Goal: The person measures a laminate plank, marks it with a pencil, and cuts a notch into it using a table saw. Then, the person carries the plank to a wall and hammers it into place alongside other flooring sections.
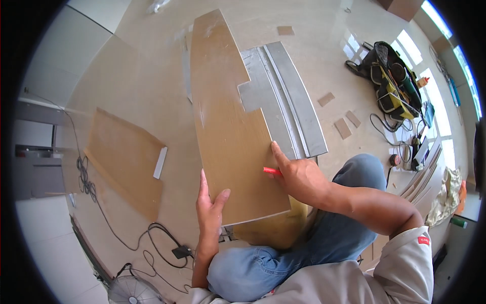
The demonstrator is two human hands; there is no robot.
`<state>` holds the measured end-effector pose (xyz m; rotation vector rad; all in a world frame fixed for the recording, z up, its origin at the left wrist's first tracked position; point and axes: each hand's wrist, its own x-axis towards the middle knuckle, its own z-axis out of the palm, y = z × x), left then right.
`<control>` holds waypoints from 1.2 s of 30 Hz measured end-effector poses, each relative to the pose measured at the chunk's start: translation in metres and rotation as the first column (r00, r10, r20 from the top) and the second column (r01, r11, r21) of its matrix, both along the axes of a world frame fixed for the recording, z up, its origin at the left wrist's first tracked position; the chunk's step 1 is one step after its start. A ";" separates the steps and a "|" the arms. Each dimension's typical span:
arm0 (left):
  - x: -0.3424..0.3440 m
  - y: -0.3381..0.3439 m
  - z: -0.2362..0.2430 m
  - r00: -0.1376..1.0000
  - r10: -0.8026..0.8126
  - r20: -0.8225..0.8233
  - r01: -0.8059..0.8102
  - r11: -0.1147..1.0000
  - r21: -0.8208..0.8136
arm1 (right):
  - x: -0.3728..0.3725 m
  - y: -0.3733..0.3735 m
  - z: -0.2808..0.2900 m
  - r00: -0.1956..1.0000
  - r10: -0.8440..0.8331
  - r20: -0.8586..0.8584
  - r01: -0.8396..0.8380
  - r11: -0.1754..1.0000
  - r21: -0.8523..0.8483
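A long tan board (228,152) with a notch cut in its right edge extends away from me above my lap. My left hand (209,210) grips its near left edge, thumb on top and fingers along the side. My right hand (306,180) rests on the right edge, index finger stretched along it. A slim red pen (272,171) is held in that hand and sticks out over the board; its other end is hidden by the fingers. Partly under the board lies a grey panel (298,96) with a pale lengthwise groove. Something yellow (273,233) shows below the near edge.
On the floor at left lies a brown sheet (124,162) with a white strip (160,162). Black cables (162,235) and a fan (132,294) are near left. Small tan offcuts (342,128) lie to the right, before a black-and-yellow tool bag (392,86). Thin strips (420,175) are stacked farther right.
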<state>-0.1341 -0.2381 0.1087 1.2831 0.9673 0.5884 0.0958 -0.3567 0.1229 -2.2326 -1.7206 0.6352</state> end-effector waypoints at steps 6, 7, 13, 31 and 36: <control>0.008 0.001 -0.003 1.000 -0.009 0.015 0.010 1.000 -0.019 | 0.003 -0.001 -0.012 0.998 -0.056 0.013 0.055 0.995 0.078; 0.008 0.001 -0.002 1.000 -0.009 0.017 0.010 1.000 -0.023 | 0.004 -0.001 -0.013 0.998 -0.053 0.019 0.052 0.996 0.077; 0.012 -0.003 -0.004 1.000 -0.019 0.015 0.020 0.999 -0.029 | 0.006 -0.001 -0.006 0.997 -0.076 0.033 0.074 0.994 0.078; 0.005 -0.001 -0.020 0.996 -0.011 0.086 0.017 0.998 -0.062 | 0.002 -0.003 -0.021 0.994 -0.025 0.105 0.022 0.999 0.033; 0.005 -0.001 -0.011 0.998 -0.021 0.063 0.028 0.994 -0.106 | 0.002 0.001 -0.004 0.997 0.025 0.079 -0.022 0.999 -0.033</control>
